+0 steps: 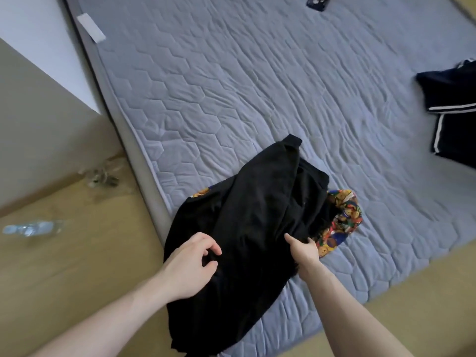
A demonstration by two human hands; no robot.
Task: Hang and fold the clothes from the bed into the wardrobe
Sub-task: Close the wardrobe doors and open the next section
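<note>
Bed (pixel 257 86) with grey quilted cover: black garment (pixel 247 215) at 6 o'clock, overlying a multicoloured patterned cloth (pixel 342 220); navy white-striped garment (pixel 453 112) at 3 o'clock; dark phone (pixel 319 2) at 12 o'clock

Soft, even daylight, faint shadows, wide-angle tilt, blurred left edge (plastic bottle (pixel 32 228) smeared).

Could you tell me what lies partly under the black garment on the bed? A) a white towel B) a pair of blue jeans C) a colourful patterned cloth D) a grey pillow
C: a colourful patterned cloth pokes out from beneath the black garment at its right edge, near the right hand, with a bit also showing at the garment's upper left edge.
</note>
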